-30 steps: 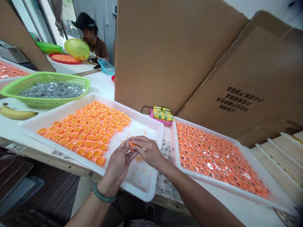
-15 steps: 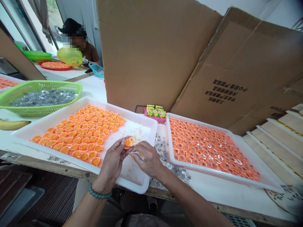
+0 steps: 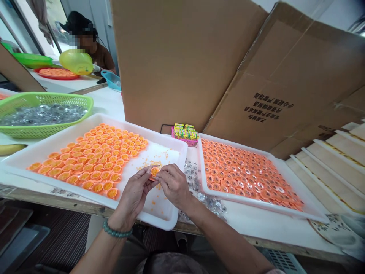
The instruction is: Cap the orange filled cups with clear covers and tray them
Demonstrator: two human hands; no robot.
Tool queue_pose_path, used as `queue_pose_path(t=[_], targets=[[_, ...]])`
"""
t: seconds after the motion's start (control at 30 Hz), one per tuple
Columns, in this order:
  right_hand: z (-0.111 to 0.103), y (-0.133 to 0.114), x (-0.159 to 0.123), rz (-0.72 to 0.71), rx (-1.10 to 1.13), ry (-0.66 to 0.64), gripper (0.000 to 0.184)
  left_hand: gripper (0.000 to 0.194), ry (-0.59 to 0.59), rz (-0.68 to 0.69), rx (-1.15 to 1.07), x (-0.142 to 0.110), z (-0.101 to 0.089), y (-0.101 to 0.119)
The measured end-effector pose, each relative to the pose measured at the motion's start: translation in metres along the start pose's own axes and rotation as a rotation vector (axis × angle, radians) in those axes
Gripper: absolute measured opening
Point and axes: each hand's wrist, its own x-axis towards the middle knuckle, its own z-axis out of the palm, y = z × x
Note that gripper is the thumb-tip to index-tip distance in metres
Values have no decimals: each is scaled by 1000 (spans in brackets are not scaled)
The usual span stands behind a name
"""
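My left hand (image 3: 136, 189) grips a small round orange plastic cup (image 3: 154, 172) filled with yellow-orange bits, its open face turned up toward me. The closed fingers of my right hand (image 3: 174, 186) pinch at the cup's right rim; whether a tiny part is also between them is hidden. Both hands are over the right part of a white tray (image 3: 168, 219). Many similar orange cups (image 3: 97, 167) stand in rows in the tray's left part. Loose orange bits (image 3: 155, 156) lie scattered on the tray floor behind my hands.
A second white tray (image 3: 313, 215) holds orange cups with clear covers. Small clear pieces (image 3: 212, 205) lie between the trays. At left are a green basket (image 3: 37, 132) of clear parts and a banana (image 3: 11, 149). A cardboard sheet (image 3: 182, 64) rises behind. Across the table sits another person (image 3: 104, 57).
My right fingers have moved up from below the orange cup to its right rim. The left hand still holds the cup. The view has shifted slightly.
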Motion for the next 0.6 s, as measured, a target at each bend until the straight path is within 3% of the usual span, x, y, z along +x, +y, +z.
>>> queue_pose_path(t=[0.17, 0.27, 0.33, 0.47, 0.53, 0.6], targets=[[-20, 1, -3, 38, 69, 5, 16, 12, 8, -26, 32, 0, 2, 2], [-46, 9, -22, 184, 25, 3, 20, 12, 50, -13, 54, 0, 3, 2], [-61, 15, -42, 323, -100, -129, 20, 16, 50, -1, 90, 0, 4, 0], [-66, 23, -81, 458, -329, -589, 17, 19, 19, -10, 191, -2, 5, -2], [-58, 25, -92, 440, -370, -689, 15, 20, 29, -1, 210, -2, 5, -3], [-50, 26, -96, 402, -407, -712, 12, 20, 46, 4, 218, -2, 5, -3]])
